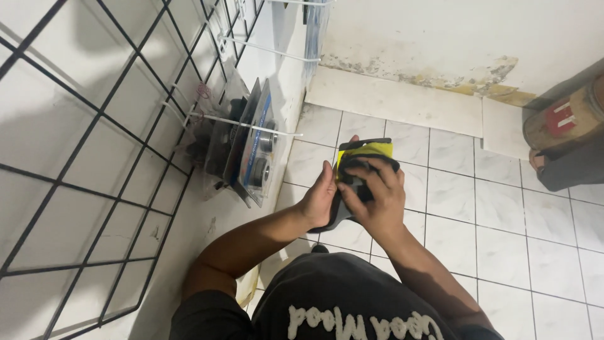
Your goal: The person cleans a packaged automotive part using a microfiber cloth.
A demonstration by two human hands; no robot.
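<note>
Yellow-and-black packet (pixel 363 157) sat pinched between my left hand (pixel 319 200) at nine o'clock and my right hand (pixel 376 200), fingers curled shut over its front to steady it.

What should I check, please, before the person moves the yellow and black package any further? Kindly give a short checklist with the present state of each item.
1. Both hands on the yellow and black package: ok; left hand at its side, right hand over its front.
2. Package held off the floor tiles: ok.
3. Fingers of the right hand wrapped firmly: cannot tell.
4. White hook on the black wire grid already carries clear packages: ok.
5. Free space left on that hook: cannot tell.
</note>
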